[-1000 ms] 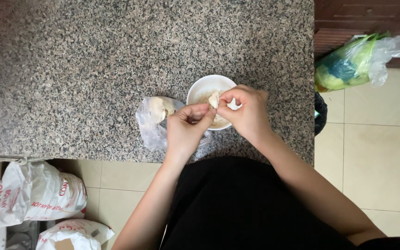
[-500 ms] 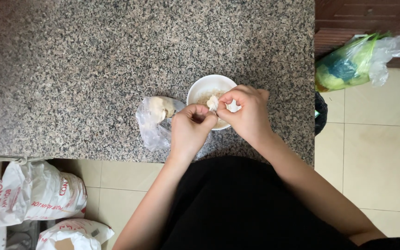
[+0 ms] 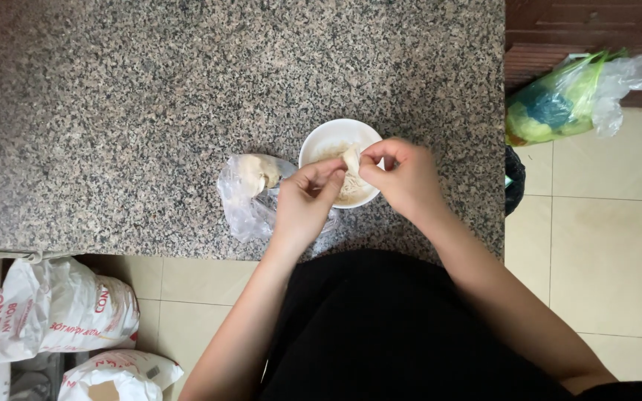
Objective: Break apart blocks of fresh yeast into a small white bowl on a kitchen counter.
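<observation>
Hands meet over the round white bowl (image 3: 334, 138) on the speckled granite desk (image 3: 150, 96): our left hand (image 3: 305, 206) and right hand (image 3: 403, 178) pinch one pale garlic-like clove (image 3: 351, 158) (peel gently, scraps falling inside).

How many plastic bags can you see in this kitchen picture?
2. A clear plastic bag lies on the granite counter, left of the white bowl. A green-tinted bag sits on the floor, upper right. Others may be hidden.
</observation>
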